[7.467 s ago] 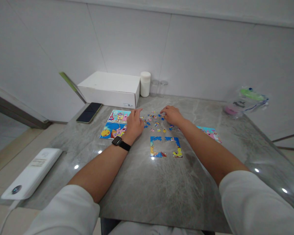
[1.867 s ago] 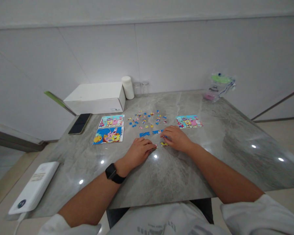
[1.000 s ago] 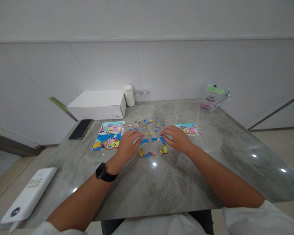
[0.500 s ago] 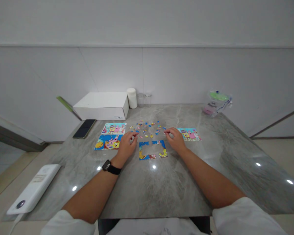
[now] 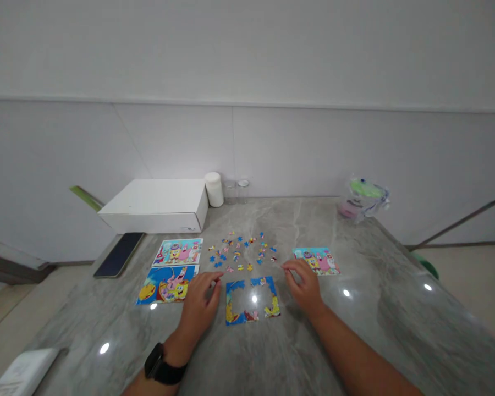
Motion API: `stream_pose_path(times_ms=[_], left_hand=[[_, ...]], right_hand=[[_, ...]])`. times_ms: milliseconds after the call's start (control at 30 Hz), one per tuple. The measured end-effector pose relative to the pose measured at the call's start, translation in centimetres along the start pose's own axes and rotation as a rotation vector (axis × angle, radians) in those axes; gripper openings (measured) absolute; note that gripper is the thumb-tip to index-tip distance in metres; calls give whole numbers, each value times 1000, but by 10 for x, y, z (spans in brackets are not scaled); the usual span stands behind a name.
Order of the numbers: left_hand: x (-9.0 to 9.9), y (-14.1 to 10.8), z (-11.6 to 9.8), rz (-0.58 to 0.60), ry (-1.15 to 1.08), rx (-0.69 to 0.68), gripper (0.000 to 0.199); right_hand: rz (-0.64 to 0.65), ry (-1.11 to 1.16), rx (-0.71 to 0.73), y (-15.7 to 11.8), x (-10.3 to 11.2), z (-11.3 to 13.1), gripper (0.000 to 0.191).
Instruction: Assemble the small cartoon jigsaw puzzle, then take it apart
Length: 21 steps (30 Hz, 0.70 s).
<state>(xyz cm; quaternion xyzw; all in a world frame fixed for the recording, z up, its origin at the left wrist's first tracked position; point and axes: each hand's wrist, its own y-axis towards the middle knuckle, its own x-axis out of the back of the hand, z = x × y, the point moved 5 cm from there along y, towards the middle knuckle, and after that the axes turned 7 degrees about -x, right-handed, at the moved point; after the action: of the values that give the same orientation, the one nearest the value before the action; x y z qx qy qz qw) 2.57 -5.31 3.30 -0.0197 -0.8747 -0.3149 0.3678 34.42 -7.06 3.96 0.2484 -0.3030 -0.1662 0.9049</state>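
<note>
My left hand (image 5: 200, 308) and right hand (image 5: 305, 289) curve loosely, any pinch unclear, so light fingertips suit the small, knobbed, multicoloured card pieces (image 5: 249, 267) beyond the near-centre, flat, blue-and-yellow card puzzle border (image 5: 229, 308).

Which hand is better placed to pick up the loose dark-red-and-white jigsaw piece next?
Probably the right hand: its fingertips are close beside that jigsaw piece. The left hand is farther off, left of the partly assembled blue-and-yellow puzzle border.

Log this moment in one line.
left hand: left of puzzle border; right hand: right of it; border: gaps top and bottom; loose pieces: scattered beyond; phone: near white box
</note>
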Motion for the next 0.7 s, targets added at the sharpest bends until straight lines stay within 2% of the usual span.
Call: stream_pose_path(times_ms=[167,400,600,700], left_hand=[[-2,-2,3,-9,0,7,23],[-4,3,-5,40,12,-64,26],[-4,9,6,-47,25,-32,26],[-5,15,9,-73,35,-43,27]], right_hand=[[11,-2,51,-5,-3,4,16],[26,-66,115,-2,-9,4,16],[17,-99,65,6,-12,-6,18],[23,-114,93,8,-16,-11,17]])
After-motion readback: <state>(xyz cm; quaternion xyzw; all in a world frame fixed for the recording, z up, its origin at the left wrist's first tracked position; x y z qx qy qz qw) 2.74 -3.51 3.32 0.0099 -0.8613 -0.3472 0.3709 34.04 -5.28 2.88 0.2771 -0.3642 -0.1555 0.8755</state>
